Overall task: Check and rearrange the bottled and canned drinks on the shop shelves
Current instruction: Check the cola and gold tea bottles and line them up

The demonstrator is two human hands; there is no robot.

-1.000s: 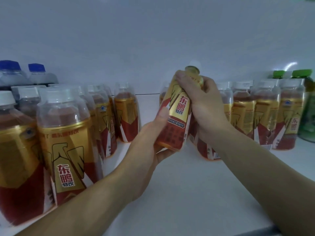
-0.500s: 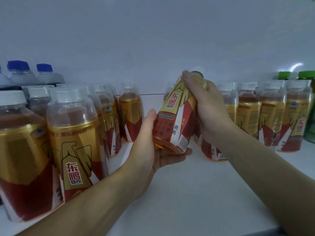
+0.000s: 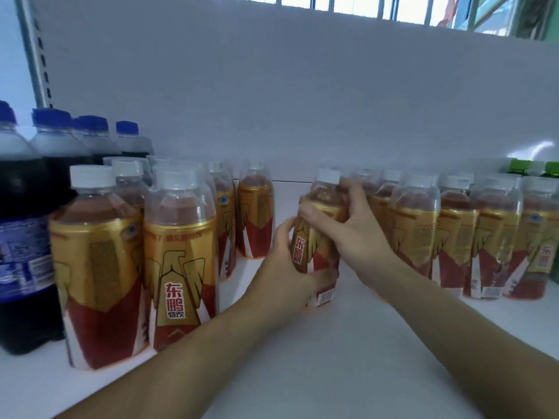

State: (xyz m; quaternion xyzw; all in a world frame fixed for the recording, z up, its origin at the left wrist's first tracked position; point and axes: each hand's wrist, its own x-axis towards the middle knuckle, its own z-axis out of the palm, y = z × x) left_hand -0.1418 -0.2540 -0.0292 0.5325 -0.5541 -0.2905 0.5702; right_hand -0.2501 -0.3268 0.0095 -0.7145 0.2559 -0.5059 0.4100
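Note:
A gold-and-red energy drink bottle point(image 3: 313, 237) with a white cap stands upright on the white shelf point(image 3: 332, 358), near the middle. My left hand point(image 3: 284, 267) wraps its lower left side. My right hand point(image 3: 357, 231) grips its shoulder and right side from above. More bottles of the same drink stand in a row to the right point(image 3: 414, 231) and in a group at the left point(image 3: 178, 255). My hands hide much of the held bottle's label.
Dark cola bottles with blue caps point(image 3: 21, 225) stand at the far left. Green-capped bottles point(image 3: 520, 167) show at the far right behind the row. A white back panel point(image 3: 302, 101) closes the shelf. Bare shelf surface lies in front of my arms.
The bottle was held tilted in the air by both hands; now it stands upright on the shelf beside the right row. The camera view has risen and pulled back.

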